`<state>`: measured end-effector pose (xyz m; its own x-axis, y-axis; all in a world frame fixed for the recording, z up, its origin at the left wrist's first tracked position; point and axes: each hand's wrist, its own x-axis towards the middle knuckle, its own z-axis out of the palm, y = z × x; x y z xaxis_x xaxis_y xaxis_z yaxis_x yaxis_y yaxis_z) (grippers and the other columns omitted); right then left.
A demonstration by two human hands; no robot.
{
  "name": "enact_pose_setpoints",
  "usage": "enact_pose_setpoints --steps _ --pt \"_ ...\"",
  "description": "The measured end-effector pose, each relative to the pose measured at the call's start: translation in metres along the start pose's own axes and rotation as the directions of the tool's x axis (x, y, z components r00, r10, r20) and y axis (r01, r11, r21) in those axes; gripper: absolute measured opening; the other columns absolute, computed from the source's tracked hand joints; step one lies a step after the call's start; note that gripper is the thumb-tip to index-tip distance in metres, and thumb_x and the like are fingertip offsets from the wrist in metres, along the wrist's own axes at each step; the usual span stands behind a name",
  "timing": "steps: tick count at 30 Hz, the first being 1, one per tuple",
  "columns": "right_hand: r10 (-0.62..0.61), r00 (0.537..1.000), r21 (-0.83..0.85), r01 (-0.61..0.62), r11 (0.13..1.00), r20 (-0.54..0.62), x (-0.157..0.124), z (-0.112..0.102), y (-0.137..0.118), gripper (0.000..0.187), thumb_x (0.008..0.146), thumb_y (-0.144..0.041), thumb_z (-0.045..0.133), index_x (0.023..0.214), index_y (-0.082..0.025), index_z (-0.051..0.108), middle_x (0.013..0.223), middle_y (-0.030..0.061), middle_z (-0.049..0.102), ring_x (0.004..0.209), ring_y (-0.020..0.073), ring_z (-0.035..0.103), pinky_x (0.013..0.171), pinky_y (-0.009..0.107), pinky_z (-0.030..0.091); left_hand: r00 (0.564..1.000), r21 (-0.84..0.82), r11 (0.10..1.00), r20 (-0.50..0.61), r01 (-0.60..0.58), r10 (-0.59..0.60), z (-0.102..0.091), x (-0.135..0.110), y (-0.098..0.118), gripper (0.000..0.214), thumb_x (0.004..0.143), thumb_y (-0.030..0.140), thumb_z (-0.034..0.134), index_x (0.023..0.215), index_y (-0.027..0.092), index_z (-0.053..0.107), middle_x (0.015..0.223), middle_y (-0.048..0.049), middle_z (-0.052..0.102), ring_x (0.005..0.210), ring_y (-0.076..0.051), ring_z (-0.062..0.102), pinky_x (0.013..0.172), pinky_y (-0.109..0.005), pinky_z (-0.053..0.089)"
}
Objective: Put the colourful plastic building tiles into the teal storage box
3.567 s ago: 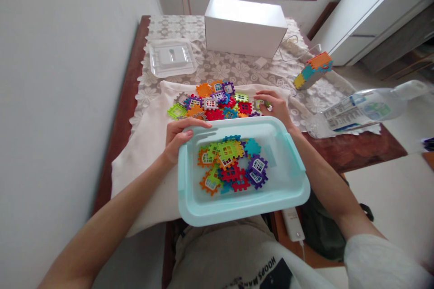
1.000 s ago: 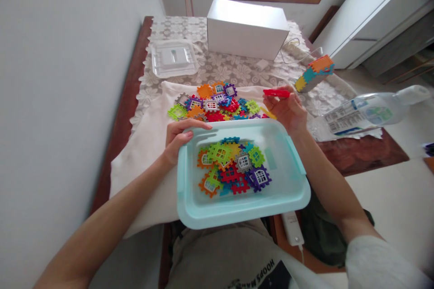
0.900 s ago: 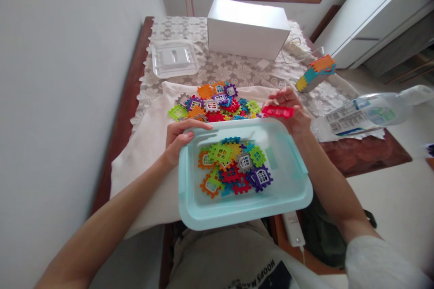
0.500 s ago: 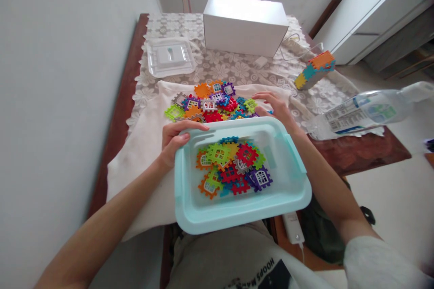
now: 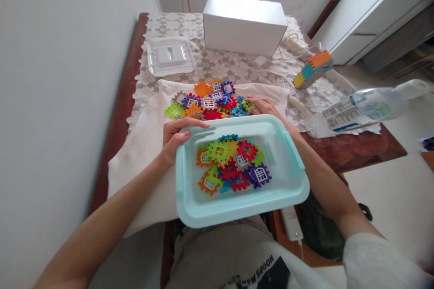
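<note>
A light turquoise plastic bin [image 5: 288,185] tilts toward me at the table's near edge, holding several colourful interlocking window tiles [image 5: 230,171]. My left hand [image 5: 178,137] grips the bin's far left corner, thumb inside the rim and fingers along the outside. Beyond the bin, a pile of similar tiles [image 5: 208,104] lies on a cream cloth [image 5: 135,158]. My right hand [image 5: 266,107] reaches behind the bin to the pile's right side, fingers stretched over a lime green tile and others. The bin's rim hides part of that hand.
At the back stands a white box [image 5: 244,31], with a clear plastic lid [image 5: 171,56] to its left. On the right are a small block built from tiles [image 5: 313,70] and a clear plastic bottle [image 5: 362,108]. A wall [image 5: 68,76] runs along the left.
My right hand has moved left and closer in over the right side of the pile, covering more of the tiles there. My left hand keeps its hold on the bin, which has barely shifted.
</note>
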<state>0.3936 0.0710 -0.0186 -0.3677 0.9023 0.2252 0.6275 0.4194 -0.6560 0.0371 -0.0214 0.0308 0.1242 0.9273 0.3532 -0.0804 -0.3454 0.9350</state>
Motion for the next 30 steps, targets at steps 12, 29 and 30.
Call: enact_pose_setpoints --steps 12,29,30 --pt "-0.072 0.996 0.17 0.063 0.983 0.051 0.002 -0.005 -0.005 0.036 0.088 -0.041 0.08 0.122 -0.029 0.086 0.145 0.0095 0.083 0.138 0.038 0.076 0.123 0.056 0.059 1.0 -0.008 1.0 0.007 0.029 -0.029 0.001 0.0 0.003 0.035 0.085 0.043 0.073 0.094 0.018 0.096 0.086 -0.0109 0.088 0.068 -0.023 0.074 0.058 -0.032 0.055" --pt "-0.174 0.965 0.257 0.121 0.959 0.195 -0.004 -0.01 -0.017 0.034 0.099 -0.055 0.082 0.128 -0.039 0.087 0.149 0.0066 0.074 0.139 0.0343 0.072 0.127 0.054 0.056 1.0 -0.02 0.999 0.018 0.026 -0.025 0.0 0.0 0.003 0.034 0.087 0.043 0.074 0.095 0.018 0.096 0.083 -0.01 0.086 0.067 -0.021 0.071 0.059 -0.031 0.053" --pt "-0.166 0.969 0.252 0.116 0.961 0.184 -0.003 -0.01 -0.016 0.035 0.099 -0.056 0.082 0.13 -0.039 0.086 0.149 0.0066 0.074 0.139 0.0341 0.072 0.127 0.054 0.055 1.0 -0.017 1.0 0.015 0.024 -0.024 0.0 -0.001 0.003 0.034 0.088 0.044 0.075 0.095 0.019 0.096 0.083 -0.0102 0.086 0.068 -0.021 0.071 0.059 -0.031 0.053"
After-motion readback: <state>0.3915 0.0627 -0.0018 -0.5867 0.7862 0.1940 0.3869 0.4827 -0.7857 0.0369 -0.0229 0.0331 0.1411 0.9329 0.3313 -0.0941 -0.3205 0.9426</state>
